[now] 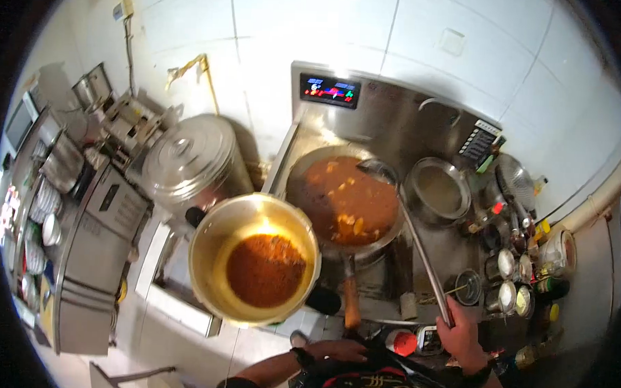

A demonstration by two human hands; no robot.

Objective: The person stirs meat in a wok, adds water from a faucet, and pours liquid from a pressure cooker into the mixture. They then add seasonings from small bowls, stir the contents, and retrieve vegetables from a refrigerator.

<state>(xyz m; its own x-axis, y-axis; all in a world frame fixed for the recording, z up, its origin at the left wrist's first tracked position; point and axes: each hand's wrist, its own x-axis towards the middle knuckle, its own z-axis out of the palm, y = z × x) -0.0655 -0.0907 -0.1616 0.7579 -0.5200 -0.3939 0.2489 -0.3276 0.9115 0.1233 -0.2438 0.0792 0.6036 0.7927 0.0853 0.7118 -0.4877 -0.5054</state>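
My right hand (460,336) is closed around the long metal handle of a ladle (423,256). The ladle's bowl rests at the far right side of a wok (302,229), partly in a red-brown stew (344,202) with pale chunks. Low in front of my body lies my left hand (345,350), near the end of the wok's wooden handle (351,301); its fingers do not show clearly. To the left of the wok is a deep metal pot (205,279) with black handles and dark red, oily contents (265,271) at its bottom.
A large lidded steel drum (189,155) stands behind the pot. Right of the wok sits a metal basin (439,190). Seasoning containers (505,296) crowd the right side. A lit control panel (330,91) is on the stove's back. Stacked bowls (45,202) line the left counter.
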